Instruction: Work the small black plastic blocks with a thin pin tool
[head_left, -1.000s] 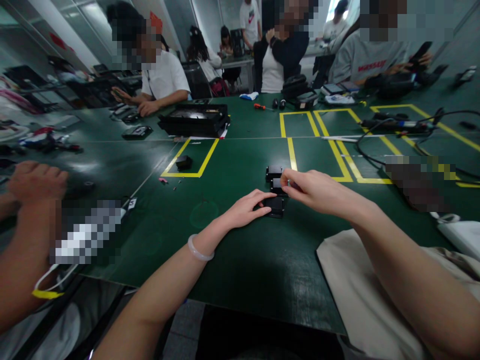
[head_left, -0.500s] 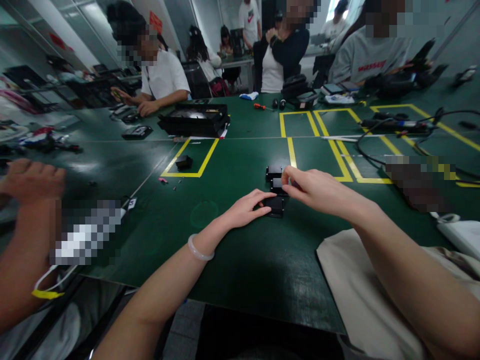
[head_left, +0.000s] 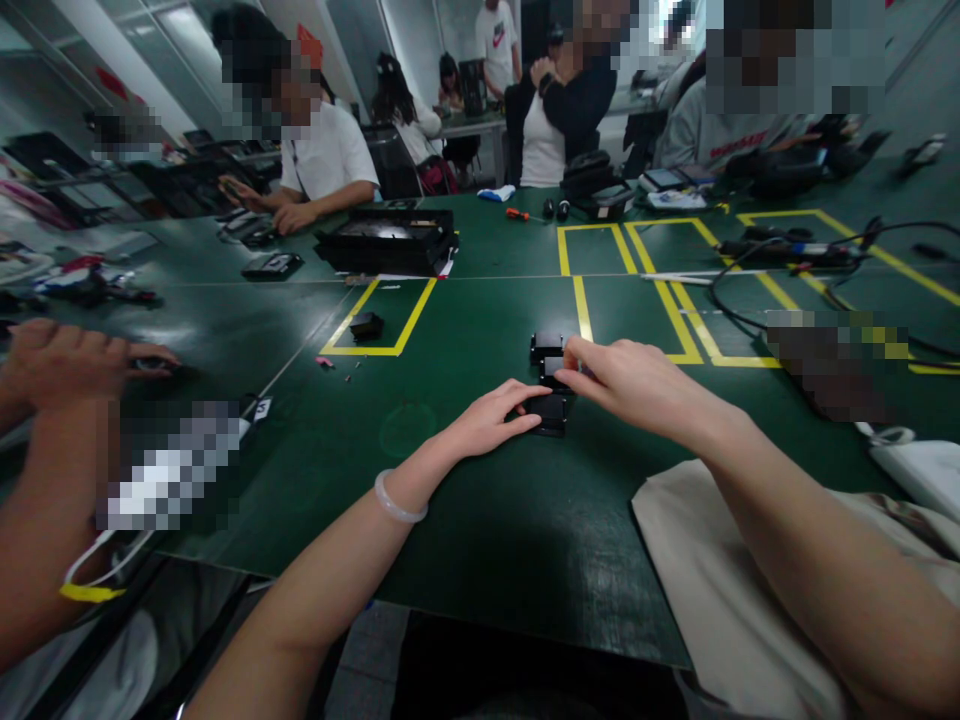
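Three small black blocks, which look like small servo motors, stand in a row on the green table [head_left: 480, 540] in front of me. My left hand [head_left: 491, 418] has its thumb and index finger at the left side of the nearest block [head_left: 550, 412], bracing it. Fingers curled in a pinch, my right hand [head_left: 611, 372] is at the right side of the middle block [head_left: 553, 370]; whatever its fingertips hold is hidden. The farthest block [head_left: 547, 345] sits just beyond, partly beside my right fingertips.
A separate black block [head_left: 366, 326] lies inside yellow tape at left. Behind it stands a black tray [head_left: 386, 240]. An orange screwdriver [head_left: 517, 214] lies far back. A beige cloth [head_left: 697, 540] hangs over the right edge. A co-worker's hand [head_left: 71, 365] is at left.
My hands and the blocks stay almost where they were; my right fingers shift slightly. At left, the co-worker's extended fingers with a small dark item have come into view.
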